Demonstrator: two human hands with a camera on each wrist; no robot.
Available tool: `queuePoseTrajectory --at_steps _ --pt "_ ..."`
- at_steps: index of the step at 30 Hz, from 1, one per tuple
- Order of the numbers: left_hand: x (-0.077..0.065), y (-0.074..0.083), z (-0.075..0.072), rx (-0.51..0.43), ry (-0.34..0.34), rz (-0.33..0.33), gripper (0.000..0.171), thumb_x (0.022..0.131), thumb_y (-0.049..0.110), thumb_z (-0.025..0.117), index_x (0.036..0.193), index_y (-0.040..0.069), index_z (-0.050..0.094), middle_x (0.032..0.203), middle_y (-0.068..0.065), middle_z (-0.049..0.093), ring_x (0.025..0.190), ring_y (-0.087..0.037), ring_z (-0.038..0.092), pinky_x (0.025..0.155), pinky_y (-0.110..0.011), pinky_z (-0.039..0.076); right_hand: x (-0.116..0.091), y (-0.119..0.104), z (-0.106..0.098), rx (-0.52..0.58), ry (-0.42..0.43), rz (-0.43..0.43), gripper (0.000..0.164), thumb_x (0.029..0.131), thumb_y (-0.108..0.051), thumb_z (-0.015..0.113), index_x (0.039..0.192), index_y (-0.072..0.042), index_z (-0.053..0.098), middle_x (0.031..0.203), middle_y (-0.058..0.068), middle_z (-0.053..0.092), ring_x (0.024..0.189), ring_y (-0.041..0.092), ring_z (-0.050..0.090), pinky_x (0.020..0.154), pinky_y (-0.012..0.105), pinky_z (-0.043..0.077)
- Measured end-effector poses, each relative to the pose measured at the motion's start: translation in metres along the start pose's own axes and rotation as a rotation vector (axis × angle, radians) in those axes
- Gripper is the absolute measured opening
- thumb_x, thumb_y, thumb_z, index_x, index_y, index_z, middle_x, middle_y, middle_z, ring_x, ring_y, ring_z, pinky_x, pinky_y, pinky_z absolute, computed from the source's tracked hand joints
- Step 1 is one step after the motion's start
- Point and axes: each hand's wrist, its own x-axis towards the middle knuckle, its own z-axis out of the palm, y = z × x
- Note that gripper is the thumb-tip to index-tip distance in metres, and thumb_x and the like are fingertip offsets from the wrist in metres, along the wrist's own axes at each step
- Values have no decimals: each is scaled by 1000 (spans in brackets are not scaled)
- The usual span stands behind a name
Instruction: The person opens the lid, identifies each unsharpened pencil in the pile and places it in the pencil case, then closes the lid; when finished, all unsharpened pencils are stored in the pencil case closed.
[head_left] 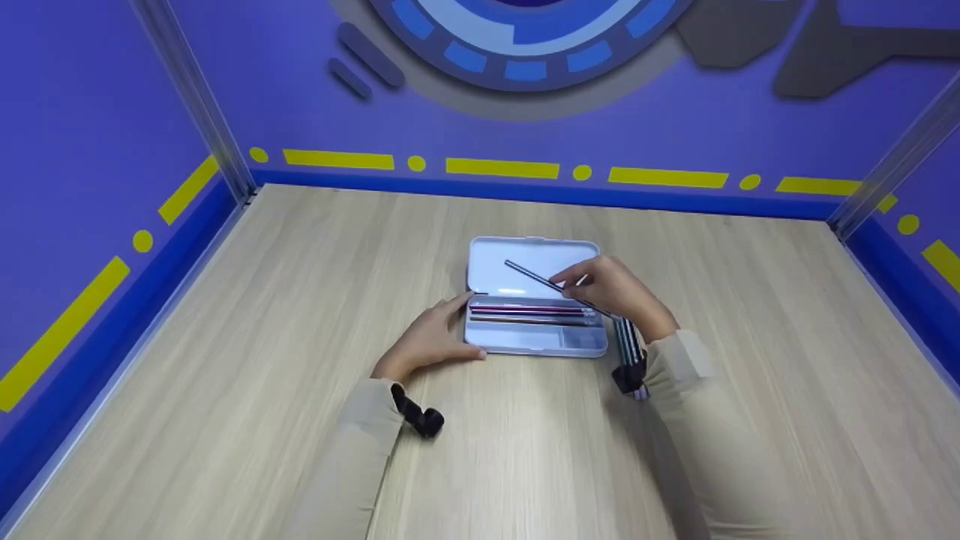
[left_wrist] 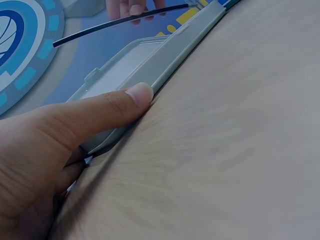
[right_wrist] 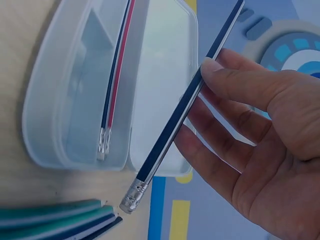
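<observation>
An open white plastic pencil case (head_left: 536, 352) lies on the table, its lid (head_left: 495, 259) tipped back toward the wall. My left hand (head_left: 429, 339) grips its left end, the thumb (left_wrist: 112, 106) along the front side in the left wrist view. Above the case, my right hand (head_left: 613, 287) pinches a dark pencil with silver stripes (right_wrist: 175, 117) between thumb and fingers. That pencil slants, its silver ferrule and eraser (right_wrist: 132, 197) pointing down toward the right. Several pencils, red and dark ones (right_wrist: 116, 82) among them, lie lengthwise inside the case.
Right of the case, partly behind the right wrist, lies a bunch of striped pencils (head_left: 627, 339). A small compartment (head_left: 579, 339) fills the case's front right corner. Blue printed walls (head_left: 502, 139) with metal corner posts bound the wooden table (head_left: 300, 300).
</observation>
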Motion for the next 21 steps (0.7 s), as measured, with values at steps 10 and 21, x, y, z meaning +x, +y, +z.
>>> queuePoseTrajectory --at_steps 10,21 --pt "0 1 0 -20 -7 -19 106 62 42 88 151 22 34 149 -17 40 138 -31 37 115 -45 30 8 -9 13 -12 -39 -9 26 87 1 66 108 -11 75 109 7 73 101 23 66 90 40 55" --pt "0 0 0 -20 -3 -25 105 62 41 89 150 23 36 150 -17 39 139 -32 36 116 -46 28 8 -12 17 -4 -67 57 27 88 -2 66 113 -8 72 113 12 71 99 24 66 90 43 54"
